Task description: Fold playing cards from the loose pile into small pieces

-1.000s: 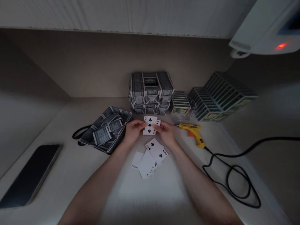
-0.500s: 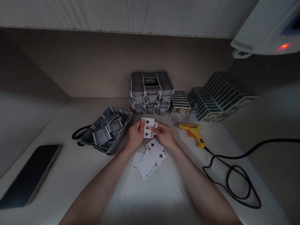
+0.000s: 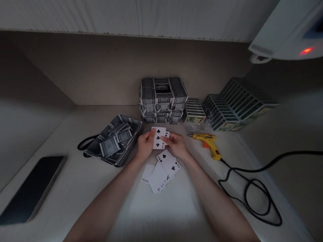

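Observation:
Both my hands grip playing cards over the table. The three of clubs (image 3: 158, 143) is on top, face up, with its left edge between the thumb and fingers of my left hand (image 3: 145, 145). Behind its right edge a card marked 4 (image 3: 167, 134) peeks out. My right hand (image 3: 178, 144) pinches the cards' right side, its thumb lying on the three. Just below, a two of clubs (image 3: 168, 161) lies face up across a few other loose cards (image 3: 157, 179). How many cards are in my hands is hidden.
Left stands a basket made of cards (image 3: 126, 156) with loose cards inside. Behind my hands is a stacked card-patterned box (image 3: 163, 101); boxed decks (image 3: 227, 111) stand right of it. A yellow glue gun (image 3: 208, 141) with a black cord (image 3: 252, 168) lies right, a phone (image 3: 32, 190) far left.
My left thumb and hand have shifted very slightly on the three of clubs, which moved a touch left. Everything else is unchanged.

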`<state>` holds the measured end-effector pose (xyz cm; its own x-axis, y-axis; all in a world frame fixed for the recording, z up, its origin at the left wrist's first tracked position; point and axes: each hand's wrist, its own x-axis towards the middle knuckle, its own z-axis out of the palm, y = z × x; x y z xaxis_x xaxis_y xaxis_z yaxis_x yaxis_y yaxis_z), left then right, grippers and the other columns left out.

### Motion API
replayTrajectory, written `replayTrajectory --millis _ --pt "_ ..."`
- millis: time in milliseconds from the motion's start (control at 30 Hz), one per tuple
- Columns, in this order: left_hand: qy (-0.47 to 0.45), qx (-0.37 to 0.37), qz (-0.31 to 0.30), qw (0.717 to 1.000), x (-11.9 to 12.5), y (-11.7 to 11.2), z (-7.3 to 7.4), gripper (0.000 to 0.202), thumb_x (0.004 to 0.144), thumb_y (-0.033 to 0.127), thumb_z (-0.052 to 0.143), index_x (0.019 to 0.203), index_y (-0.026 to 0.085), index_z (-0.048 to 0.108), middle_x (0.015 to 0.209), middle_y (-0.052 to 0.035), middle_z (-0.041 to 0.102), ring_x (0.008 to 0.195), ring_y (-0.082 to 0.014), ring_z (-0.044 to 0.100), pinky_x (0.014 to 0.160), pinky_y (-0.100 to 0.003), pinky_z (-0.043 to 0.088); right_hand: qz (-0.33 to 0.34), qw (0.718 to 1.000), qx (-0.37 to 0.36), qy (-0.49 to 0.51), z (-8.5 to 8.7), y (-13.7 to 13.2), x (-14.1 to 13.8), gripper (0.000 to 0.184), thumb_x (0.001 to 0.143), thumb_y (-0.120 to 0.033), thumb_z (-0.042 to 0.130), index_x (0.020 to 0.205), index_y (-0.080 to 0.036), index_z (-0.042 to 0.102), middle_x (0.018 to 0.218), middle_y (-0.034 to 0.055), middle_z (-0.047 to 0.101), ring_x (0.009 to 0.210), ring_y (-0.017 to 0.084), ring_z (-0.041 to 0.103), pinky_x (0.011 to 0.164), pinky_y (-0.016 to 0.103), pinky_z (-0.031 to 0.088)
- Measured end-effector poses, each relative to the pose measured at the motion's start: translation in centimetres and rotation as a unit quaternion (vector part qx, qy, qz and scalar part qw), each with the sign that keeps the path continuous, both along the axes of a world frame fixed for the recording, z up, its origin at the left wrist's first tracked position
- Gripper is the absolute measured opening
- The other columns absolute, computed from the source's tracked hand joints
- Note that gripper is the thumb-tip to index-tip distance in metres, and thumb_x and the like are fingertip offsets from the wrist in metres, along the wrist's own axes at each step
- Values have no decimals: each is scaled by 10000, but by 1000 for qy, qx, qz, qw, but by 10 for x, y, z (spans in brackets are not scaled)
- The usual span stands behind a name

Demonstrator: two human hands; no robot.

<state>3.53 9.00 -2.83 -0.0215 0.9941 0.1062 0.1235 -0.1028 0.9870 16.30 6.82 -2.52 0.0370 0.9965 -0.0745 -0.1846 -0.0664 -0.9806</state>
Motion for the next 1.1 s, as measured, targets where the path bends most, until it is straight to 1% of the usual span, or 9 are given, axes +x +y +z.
replayTrajectory --millis 167,300,433,567,667,833,933,1033,1100 --pt "-35 6 -2 999 -3 2 -1 420 729 508 547 513 158 462 481 39 404 467 -74 344 437 -204 267 2 1000 -8 -7 -2 0 -1 279 586 -437 710 649 -177 631 557 -8 635 481 115 538 453 232 422" --pt "15 17 18 1000 -1 1 -2 432 755 510 503 511 153 491 484 29 428 467 -79 349 436 -215 252 8 1000 -14 21 -3 0 0 282 568 -422 727 653 -169 634 571 -6 642 477 111 538 453 229 426" --pt "71 37 37 996 -1 2 -5 472 773 509 475 465 150 472 441 26 406 438 -75 331 421 -227 213 17 999 -23 42 -2 0 1 279 553 -405 740 650 -165 637 566 -8 636 478 115 538 460 239 424" --pt "87 41 30 995 -2 4 -7 489 778 506 475 443 150 459 426 23 401 429 -74 334 405 -225 211 30 998 -24 39 -3 -1 1 271 567 -403 734 660 -164 645 586 -1 639 495 120 544 475 246 420" --pt "71 31 25 997 -2 4 -5 505 765 529 485 433 152 437 426 25 392 431 -71 333 399 -218 226 22 999 -25 27 -4 0 0 273 565 -404 733 661 -164 645 582 0 637 488 120 537 472 247 418" --pt "13 7 -3 1000 -3 4 0 510 751 574 479 464 153 454 444 27 404 438 -71 337 404 -214 250 -35 999 -5 31 -2 1 0 285 570 -421 727 680 -173 642 624 9 656 524 124 550 504 255 452" --pt "-15 0 -30 999 -3 3 2 481 709 573 538 487 155 460 454 34 411 447 -72 359 406 -199 278 -66 998 -1 23 0 1 2 307 585 -439 713 715 -169 647 654 22 666 546 131 560 507 256 461" --pt "-35 -22 -72 997 -2 2 2 437 674 554 589 527 155 485 490 33 461 466 -80 412 418 -189 340 -79 996 2 28 -1 2 2 329 596 -446 702 757 -165 647 673 25 668 568 139 570 519 262 471" --pt "-40 -42 -87 995 -2 2 0 418 673 550 590 562 153 516 522 26 506 483 -89 450 435 -196 378 -90 995 1 30 -3 3 2 331 594 -446 703 757 -165 642 664 20 661 567 140 567 517 262 471"
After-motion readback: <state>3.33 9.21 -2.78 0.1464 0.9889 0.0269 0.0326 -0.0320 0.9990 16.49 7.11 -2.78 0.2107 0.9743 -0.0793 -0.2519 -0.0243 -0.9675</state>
